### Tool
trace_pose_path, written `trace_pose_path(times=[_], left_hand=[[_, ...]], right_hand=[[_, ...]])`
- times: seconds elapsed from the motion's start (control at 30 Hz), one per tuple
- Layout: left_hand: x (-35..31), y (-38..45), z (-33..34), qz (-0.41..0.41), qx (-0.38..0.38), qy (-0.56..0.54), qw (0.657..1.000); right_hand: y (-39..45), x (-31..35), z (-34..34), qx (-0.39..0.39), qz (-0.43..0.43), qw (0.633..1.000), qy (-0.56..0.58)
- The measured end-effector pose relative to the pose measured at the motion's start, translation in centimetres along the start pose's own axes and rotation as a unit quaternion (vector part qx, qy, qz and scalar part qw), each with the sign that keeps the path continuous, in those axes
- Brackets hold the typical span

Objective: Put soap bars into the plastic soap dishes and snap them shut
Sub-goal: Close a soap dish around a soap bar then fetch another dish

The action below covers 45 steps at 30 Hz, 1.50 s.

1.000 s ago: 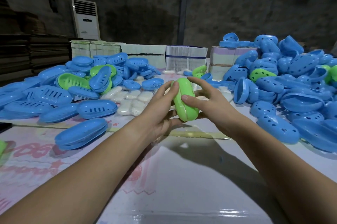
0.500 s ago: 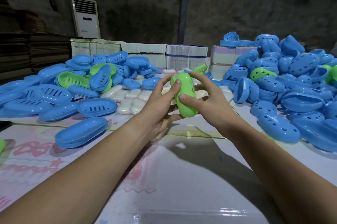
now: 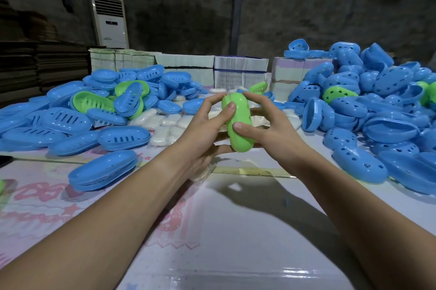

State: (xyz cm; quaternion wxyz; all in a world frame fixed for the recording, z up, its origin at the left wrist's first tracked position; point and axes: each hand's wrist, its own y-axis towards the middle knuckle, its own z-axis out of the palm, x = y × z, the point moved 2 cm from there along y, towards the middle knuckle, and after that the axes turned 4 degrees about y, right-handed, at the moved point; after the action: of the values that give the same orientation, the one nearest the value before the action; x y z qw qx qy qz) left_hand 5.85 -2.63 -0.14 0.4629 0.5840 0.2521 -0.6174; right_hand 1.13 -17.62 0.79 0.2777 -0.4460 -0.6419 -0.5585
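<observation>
Stretching in from the bottom edge, two bare forearms over the pale printed table cover [image 3: 226, 238], throwing a shadow onto it; gripping a closed green soap dish [image 3: 238, 122] from both sides, just above the table at mid-frame, its long axis pointing away and its far end tipping a little leftward; pressing down on its top, the left hand [image 3: 203, 131] with thumb curled over the upper shell and fingers wrapping underneath; clamping the right flank, the right hand [image 3: 271, 129] with thumb laid on the shell and fingertips arching over the far end; lying alone nearer on the left, one closed blue soap dish [image 3: 103, 173]; sitting just behind the hands, wrapped white soap bars [image 3: 165, 127]; sprawling left, a heap of slotted blue and green halves [image 3: 106, 105]; rising right, a taller pile of blue halves with heart-shaped holes [image 3: 368, 105]; standing beyond, banded stacks of flat cartons [image 3: 240, 70]; looming against the dark wall, a white floor air conditioner [image 3: 109, 21]
</observation>
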Motion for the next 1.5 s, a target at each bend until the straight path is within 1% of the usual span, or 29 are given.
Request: trace_pose_path(times=[0.1,0.2,0.33,0.5,0.77,0.83,0.9,0.97,1.1,1.17,1.27,1.33,1.4,1.5], left_hand=[[-0.3,0.0,-0.1,0.001,-0.001,0.008,1.0],[-0.5,0.0,0.0,-0.008,-0.007,-0.01,1.0],[-0.7,0.1,0.3,-0.046,-0.047,-0.051,0.997],[-0.7,0.4,0.0,-0.028,-0.087,-0.018,0.996],[-0.7,0.5,-0.5,-0.049,-0.089,-0.06,0.993],[-0.8,0.4,-0.7,-0.058,-0.095,-0.066,0.992],[-1.0,0.3,-0.7,-0.063,-0.099,-0.059,0.991],[-1.2,0.3,-0.6,-0.06,-0.097,-0.06,0.992],[-1.4,0.2,-0.4,-0.054,-0.081,-0.061,0.993],[-1.3,0.1,-0.2,-0.068,-0.087,-0.059,0.992],[-1.2,0.2,-0.3,-0.066,-0.097,-0.069,0.991],[-1.1,0.4,-0.5,-0.07,-0.084,-0.098,0.989],[-1.1,0.4,-0.4,-0.074,-0.048,-0.134,0.987],[-1.4,0.2,-0.1,-0.068,-0.007,-0.152,0.986]], right_hand=[[-0.1,0.1,0.0,0.001,-0.007,1.0,-0.007],[-0.2,0.1,0.1,0.002,-0.011,1.0,-0.005],[-0.2,0.0,0.5,0.008,-0.016,1.0,-0.007],[-0.2,0.1,1.0,0.009,-0.028,1.0,0.006],[-0.6,0.5,1.2,0.007,-0.033,0.999,0.02],[-0.7,0.5,1.5,0.01,-0.038,0.999,0.008],[-0.7,0.4,1.8,0.009,-0.042,0.999,-0.028],[-0.7,0.3,1.9,0.004,-0.046,0.998,-0.052],[-0.7,0.4,1.8,-0.005,-0.051,0.997,-0.056],[-0.8,0.4,1.9,-0.008,-0.056,0.996,-0.064],[-0.7,0.4,1.9,-0.013,-0.063,0.995,-0.076],[-0.6,0.3,2.0,-0.014,-0.068,0.993,-0.092],[-0.6,0.2,2.1,-0.01,-0.072,0.991,-0.11],[-0.6,0.1,2.1,-0.009,-0.075,0.99,-0.119]])
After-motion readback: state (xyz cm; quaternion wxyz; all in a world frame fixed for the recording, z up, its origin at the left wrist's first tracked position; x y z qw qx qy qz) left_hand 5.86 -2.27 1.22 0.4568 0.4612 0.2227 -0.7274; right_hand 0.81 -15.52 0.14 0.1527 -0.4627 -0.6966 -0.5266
